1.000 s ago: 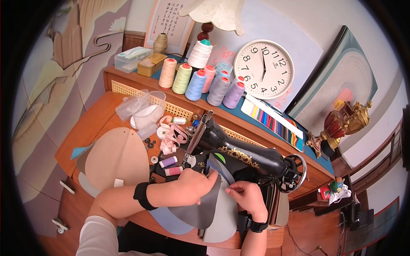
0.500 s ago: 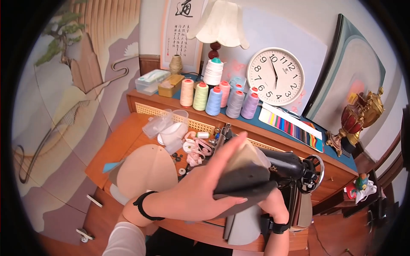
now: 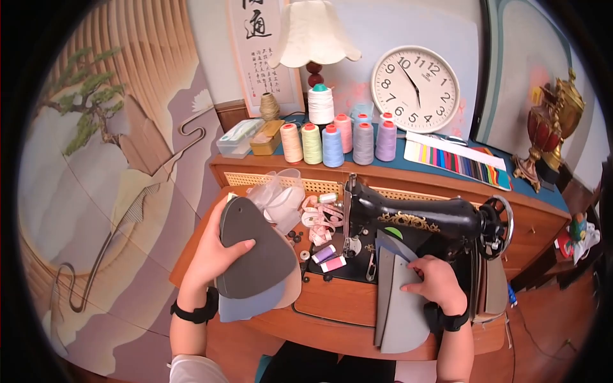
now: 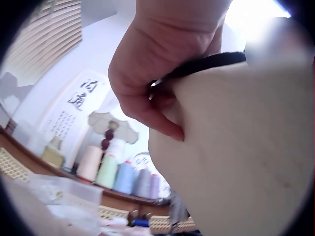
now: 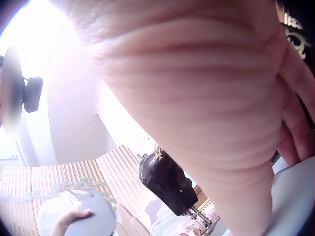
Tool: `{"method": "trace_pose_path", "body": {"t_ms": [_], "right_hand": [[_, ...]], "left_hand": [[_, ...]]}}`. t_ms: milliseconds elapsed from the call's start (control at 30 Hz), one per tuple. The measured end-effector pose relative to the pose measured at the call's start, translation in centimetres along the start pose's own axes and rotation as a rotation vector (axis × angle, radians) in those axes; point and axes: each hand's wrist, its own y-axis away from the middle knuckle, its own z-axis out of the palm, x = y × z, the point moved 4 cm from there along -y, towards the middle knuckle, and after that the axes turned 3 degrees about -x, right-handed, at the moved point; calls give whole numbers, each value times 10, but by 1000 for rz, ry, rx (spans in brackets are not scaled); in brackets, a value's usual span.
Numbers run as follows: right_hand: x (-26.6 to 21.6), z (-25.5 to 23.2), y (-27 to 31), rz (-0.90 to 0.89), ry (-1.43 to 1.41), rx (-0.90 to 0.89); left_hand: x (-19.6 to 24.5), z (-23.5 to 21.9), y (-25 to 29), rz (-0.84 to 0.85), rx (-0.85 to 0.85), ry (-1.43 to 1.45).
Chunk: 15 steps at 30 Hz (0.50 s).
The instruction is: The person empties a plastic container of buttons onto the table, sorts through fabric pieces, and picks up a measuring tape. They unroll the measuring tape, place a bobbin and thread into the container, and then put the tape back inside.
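My left hand [image 3: 214, 255] grips a dark grey rounded panel [image 3: 258, 255] by its side, thumb on top; a small hole shows near its narrow end. A blue panel [image 3: 252, 303] pokes out from under it, and a beige panel [image 3: 293, 287] shows behind. The left wrist view shows a cream-coloured face [image 4: 241, 142] of the held material, a fingertip pressed on it. My right hand [image 3: 440, 281] rests on light grey panels [image 3: 402, 319] in front of the sewing machine [image 3: 415, 214], thumb and fingertips spread apart on the upper part.
Purple and pink thread spools [image 3: 324, 253], buttons [image 3: 295, 236] and a pink tape measure [image 3: 321, 220] lie left of the needle. Clear plastic containers [image 3: 281, 198] stand behind my left hand. Large thread cones [image 3: 332, 147] line the back shelf. Brown panels [image 3: 495, 287] hang at the right.
My left hand has carried the dark grey and blue panels from the pile at the machine leftward over the beige panels. My right hand stays at the light grey panels. The head view has shifted.
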Motion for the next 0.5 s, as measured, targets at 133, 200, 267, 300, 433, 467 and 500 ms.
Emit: {"method": "trace_pose_path", "body": {"t_ms": [133,200,267,300,433,467,500], "right_hand": [[-1,0,1,18,-37,-7],[-1,1,1,23,-44,-9],[1,2,1,33,-48,-10],[3,4,1,3,-46,-11],[3,6,0,7,-90,-42],[2,7,0,16,-84,-52],[3,7,-2,46,-131,-86]], "left_hand": [[-63,-14,-15,-53,-4,-419],[-70,-12,-12,-145,0,-639],[-72,-7,-7,-231,3,-857],[-66,-1,-2,-154,9,-1001],[-4,44,11,267,-28,-981],[7,59,13,320,-116,-903],[7,76,15,299,-266,-883]]}}
